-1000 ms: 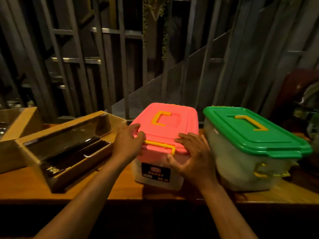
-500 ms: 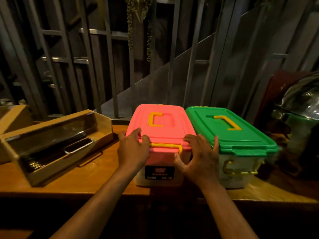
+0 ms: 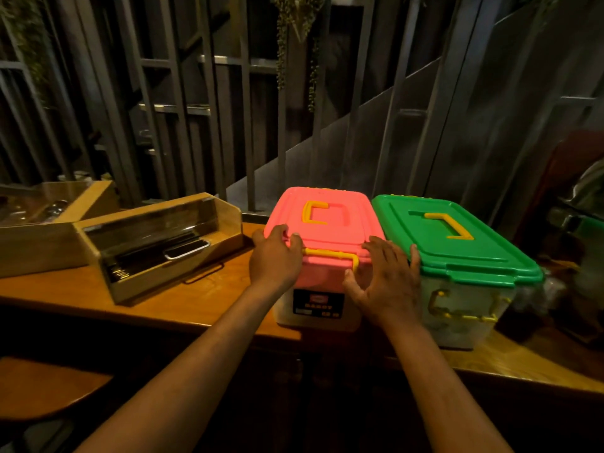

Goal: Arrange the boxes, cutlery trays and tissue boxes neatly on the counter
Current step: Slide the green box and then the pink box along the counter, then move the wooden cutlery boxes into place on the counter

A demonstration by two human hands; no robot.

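A clear plastic box with a pink lid [image 3: 330,220] and yellow handles stands on the wooden counter [image 3: 183,302]. My left hand [image 3: 274,259] grips its near left corner. My right hand [image 3: 387,279] presses its near right corner, fingers spread, between it and the green-lidded box [image 3: 457,243], which stands touching the pink one's right side. A wooden cutlery tray [image 3: 157,246] with a clear front lies at an angle to the left. A second wooden tray [image 3: 42,217] sits behind it at the far left.
Metal bars and a slanted stair panel [image 3: 327,152] rise right behind the counter. Dark shiny items [image 3: 578,223] crowd the far right end. A lower wooden surface [image 3: 42,387] shows at the bottom left, below the counter's front edge.
The pink-lidded box has slid right until it touches the green-lidded box. Both hands stayed on its near corners. The camera view has shifted slightly.
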